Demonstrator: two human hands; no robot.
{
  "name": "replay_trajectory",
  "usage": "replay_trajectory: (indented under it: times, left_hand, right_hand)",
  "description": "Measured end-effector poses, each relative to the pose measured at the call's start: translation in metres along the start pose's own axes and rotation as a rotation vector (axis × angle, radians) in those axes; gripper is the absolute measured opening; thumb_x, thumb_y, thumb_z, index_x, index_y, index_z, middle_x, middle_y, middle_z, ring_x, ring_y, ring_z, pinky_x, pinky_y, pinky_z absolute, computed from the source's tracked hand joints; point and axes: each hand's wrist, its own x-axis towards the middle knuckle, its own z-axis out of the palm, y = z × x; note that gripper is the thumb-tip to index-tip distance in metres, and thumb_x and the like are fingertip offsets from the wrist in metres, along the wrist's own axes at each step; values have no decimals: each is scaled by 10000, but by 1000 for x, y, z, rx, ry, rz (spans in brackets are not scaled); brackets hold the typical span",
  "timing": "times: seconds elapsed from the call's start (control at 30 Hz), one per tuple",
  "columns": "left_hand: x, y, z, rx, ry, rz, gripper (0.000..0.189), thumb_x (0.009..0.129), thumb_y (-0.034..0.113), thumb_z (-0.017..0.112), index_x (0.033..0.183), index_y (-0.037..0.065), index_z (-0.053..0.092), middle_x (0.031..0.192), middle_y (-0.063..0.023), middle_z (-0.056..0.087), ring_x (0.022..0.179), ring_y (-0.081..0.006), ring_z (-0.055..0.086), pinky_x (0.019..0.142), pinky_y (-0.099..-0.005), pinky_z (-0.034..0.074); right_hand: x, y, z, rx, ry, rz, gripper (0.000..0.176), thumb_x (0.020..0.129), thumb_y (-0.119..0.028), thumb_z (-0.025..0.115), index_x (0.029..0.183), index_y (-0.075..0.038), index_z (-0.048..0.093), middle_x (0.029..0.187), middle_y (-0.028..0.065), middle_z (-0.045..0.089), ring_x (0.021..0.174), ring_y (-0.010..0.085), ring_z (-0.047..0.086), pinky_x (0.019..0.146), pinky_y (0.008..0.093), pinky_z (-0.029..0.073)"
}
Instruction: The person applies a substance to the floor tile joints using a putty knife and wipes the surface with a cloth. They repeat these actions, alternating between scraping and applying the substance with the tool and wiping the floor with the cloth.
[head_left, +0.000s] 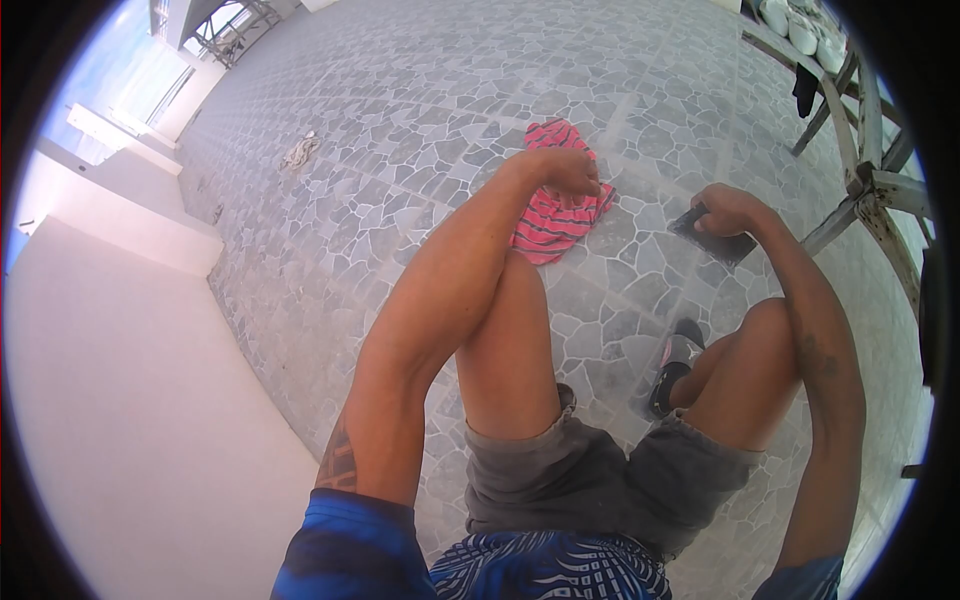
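Note:
My left hand [572, 178] hangs with its fingers curled down onto a pink-red cloth [552, 228] with dark stripes. The cloth narrows at the fingers and spreads out above and below them, overlapping the stone-patterned floor. My left forearm crosses over the bent knee. On the other side, my right hand [728, 210] is closed around the upper edge of a dark, flat, roughly rectangular piece [722, 247], whose exact kind I cannot tell. It is tilted, close over the floor to the right of the cloth.
A light-coloured bundle [300, 150], like rope or rag, lies farther off on the floor [420, 130]. Along the left runs a low white wall [130, 400]. Weathered wooden framework [855, 160] stands at the right, with white sacks [800, 30] on top and a black cloth [804, 90] hanging from it.

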Motion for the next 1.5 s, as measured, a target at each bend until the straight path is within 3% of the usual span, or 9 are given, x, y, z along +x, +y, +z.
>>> replay_trajectory:
  times: [0.13, 0.23, 1.5]
  left_hand:
    - [-1, 0, 0, -20, 4, 5, 343, 930, 384, 585, 1061, 79, 672, 912, -93, 738, 841, -198, 715, 735, -338, 565]
    - [-5, 0, 3, -44, 57, 70, 432, 916, 403, 547, 924, -5, 692, 808, -118, 718, 731, -211, 685, 649, -347, 536]
    - [-6, 0, 2, -42, 46, 61, 445, 934, 418, 540, 972, 0, 689, 819, -121, 724, 743, -214, 693, 664, -346, 546]
  right_hand:
    - [-1, -2, -2, 3, -15, 10, 286, 743, -158, 683, 983, -3, 698, 878, 222, 687, 851, 359, 659, 766, 433, 491]
    - [0, -2, -1, -9, -16, 15, 298, 743, -160, 686, 995, -1, 697, 894, 226, 688, 866, 365, 661, 778, 435, 494]
    - [-1, -4, -3, -18, -16, 25, 295, 749, -168, 693, 994, -4, 697, 885, 222, 689, 863, 357, 667, 768, 435, 498]
